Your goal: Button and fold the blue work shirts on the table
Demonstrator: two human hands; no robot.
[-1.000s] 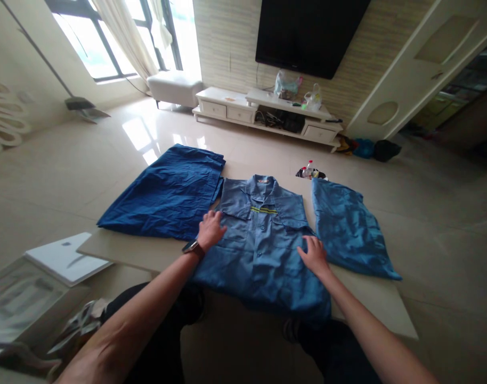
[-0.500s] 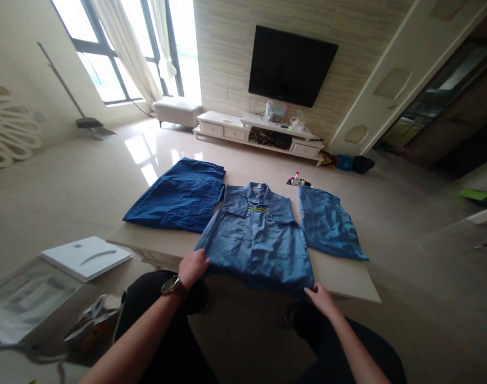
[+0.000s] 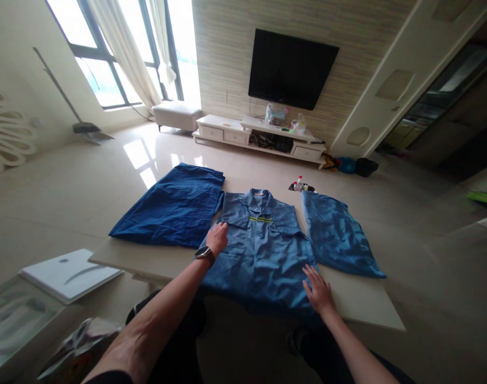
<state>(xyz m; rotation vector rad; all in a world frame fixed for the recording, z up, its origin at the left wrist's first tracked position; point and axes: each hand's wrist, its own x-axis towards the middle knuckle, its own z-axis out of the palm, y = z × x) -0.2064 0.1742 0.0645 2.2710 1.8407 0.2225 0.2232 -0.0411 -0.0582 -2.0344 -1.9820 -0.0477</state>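
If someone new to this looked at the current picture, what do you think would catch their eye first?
Probably the blue shirt, spread across the middle of the table, with a yellow stripe on its chest and the left hand and right hand at its sides. Next, perhaps, the darker blue garment on the left, and the black television on the far wall.

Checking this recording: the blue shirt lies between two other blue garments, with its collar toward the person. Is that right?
Not quite: the collar points away from the person, as the head view shows. The blue shirt does lie between two other blue garments, the darker garment and the lighter garment.
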